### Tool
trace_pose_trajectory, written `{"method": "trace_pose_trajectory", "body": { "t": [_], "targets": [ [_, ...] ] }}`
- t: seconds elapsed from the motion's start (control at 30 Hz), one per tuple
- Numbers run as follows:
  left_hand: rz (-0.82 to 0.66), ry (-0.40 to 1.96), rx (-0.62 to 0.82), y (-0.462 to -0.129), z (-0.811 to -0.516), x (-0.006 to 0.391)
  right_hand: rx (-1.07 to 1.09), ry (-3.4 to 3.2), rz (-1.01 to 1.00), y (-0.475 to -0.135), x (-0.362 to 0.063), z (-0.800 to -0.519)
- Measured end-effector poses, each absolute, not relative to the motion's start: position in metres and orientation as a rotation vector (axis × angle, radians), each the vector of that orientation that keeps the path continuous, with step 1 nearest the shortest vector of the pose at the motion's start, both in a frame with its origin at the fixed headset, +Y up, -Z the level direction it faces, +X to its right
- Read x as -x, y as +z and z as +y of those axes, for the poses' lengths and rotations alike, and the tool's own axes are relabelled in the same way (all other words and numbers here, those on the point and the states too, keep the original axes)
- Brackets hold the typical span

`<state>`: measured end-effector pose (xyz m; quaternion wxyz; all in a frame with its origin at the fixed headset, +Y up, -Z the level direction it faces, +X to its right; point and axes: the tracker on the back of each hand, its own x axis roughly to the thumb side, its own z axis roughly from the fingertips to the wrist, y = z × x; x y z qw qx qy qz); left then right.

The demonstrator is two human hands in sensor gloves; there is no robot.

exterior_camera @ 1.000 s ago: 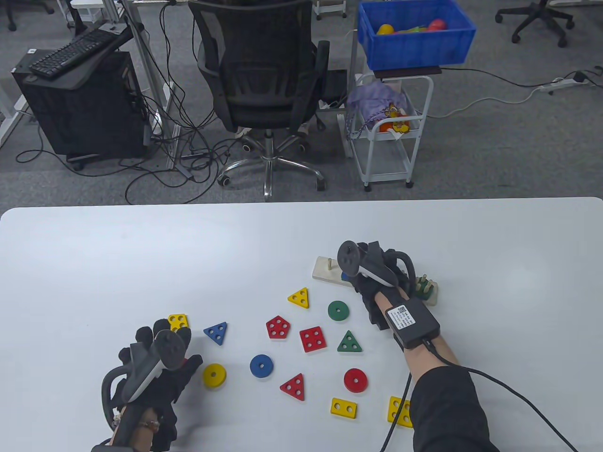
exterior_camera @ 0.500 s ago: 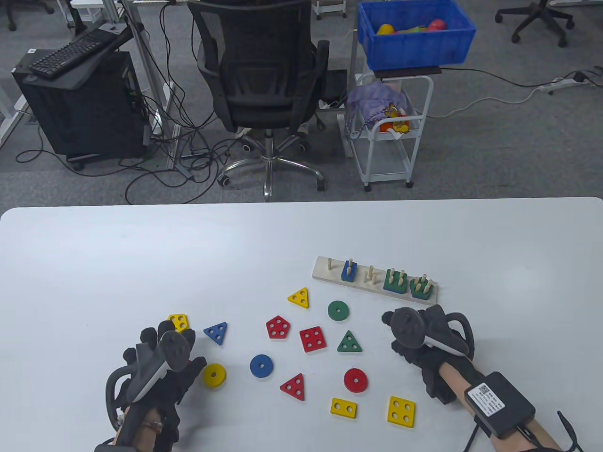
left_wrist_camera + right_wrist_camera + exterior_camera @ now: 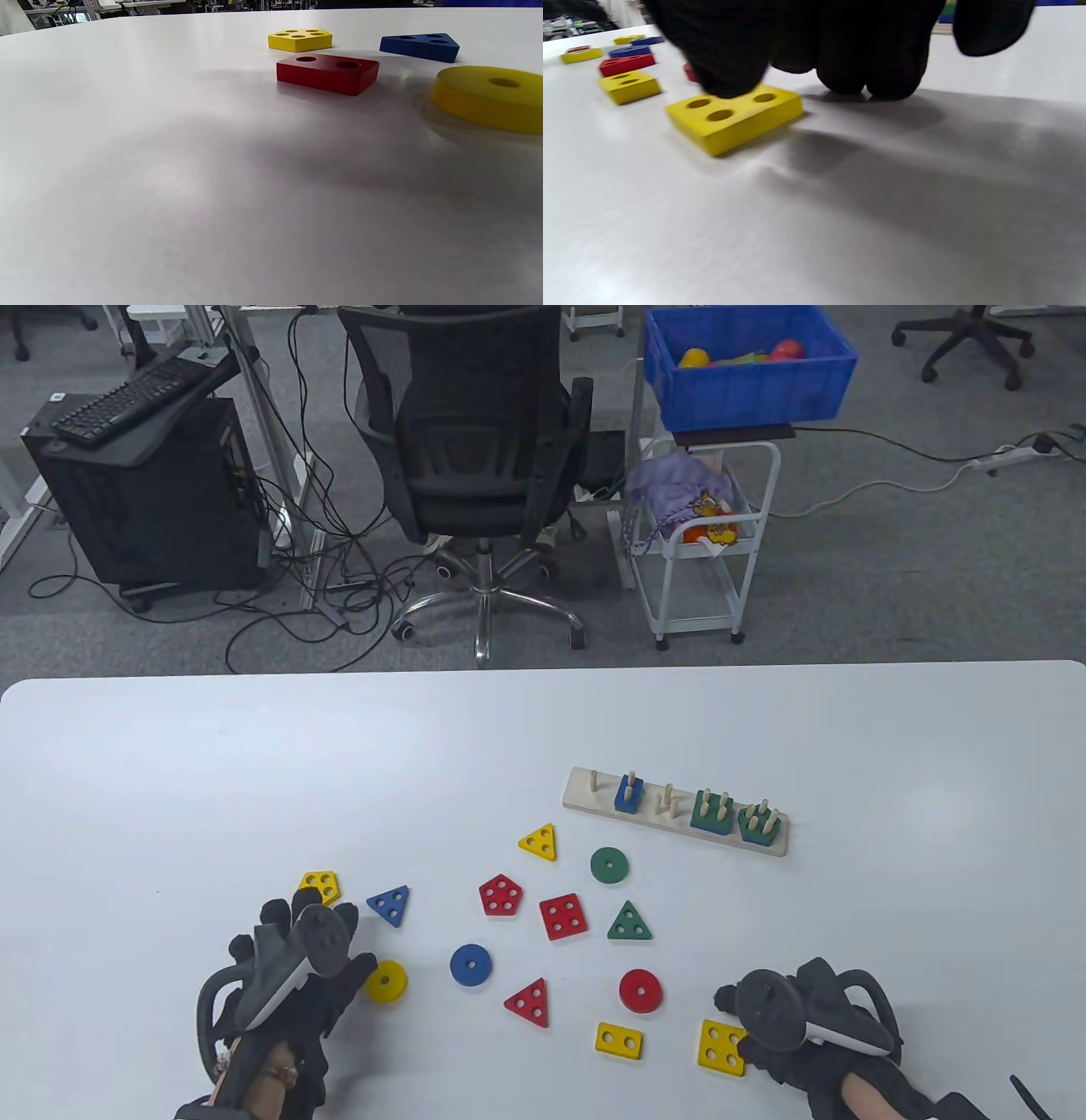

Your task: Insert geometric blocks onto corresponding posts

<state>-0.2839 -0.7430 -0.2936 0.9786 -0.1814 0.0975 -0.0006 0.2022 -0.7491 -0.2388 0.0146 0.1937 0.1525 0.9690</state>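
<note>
Pickup step: right hand (image 3: pixel 806 1027), fingers curled, touches the yellow square block (image 3: pixel 722 1046); grip not confirmed. Left hand (image 3: pixel 293 976) rests relaxed, holding nothing. Next: lift it and align four holes over the four-post group on the peg board (image 3: pixel 594 808).

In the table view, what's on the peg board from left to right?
Bare single peg → blue block on two pegs → bare three-peg group → green square block → green pentagon block.

No readable text, labels, brands or numbers anywhere I can see: blocks, peg board, gloves and trackers all bare, and background items too small or blurred to read.
</note>
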Motion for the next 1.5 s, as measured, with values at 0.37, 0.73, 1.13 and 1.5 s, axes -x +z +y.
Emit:
{"method": "trace_pose_trajectory", "body": {
  "t": [0.37, 0.73, 1.13, 1.5],
  "targets": [
    [0.201, -0.003, 0.376, -0.293, -0.743, 0.284, -0.792, 3.234, 0.346, -0.229, -0.176, -0.753],
    [0.206, 0.001, 0.376, -0.293, -0.742, 0.285, -0.888, 3.193, 0.21, -0.232, -0.181, -0.753],
    [0.212, 0.017, 0.368, -0.294, -0.742, 0.288, -0.582, 3.142, -0.132, -0.321, -0.189, -0.69],
    [0.222, 0.021, 0.37, -0.294, -0.741, 0.29, -0.11, 3.17, 0.009, -0.421, -0.196, -0.693]
  ]
}}
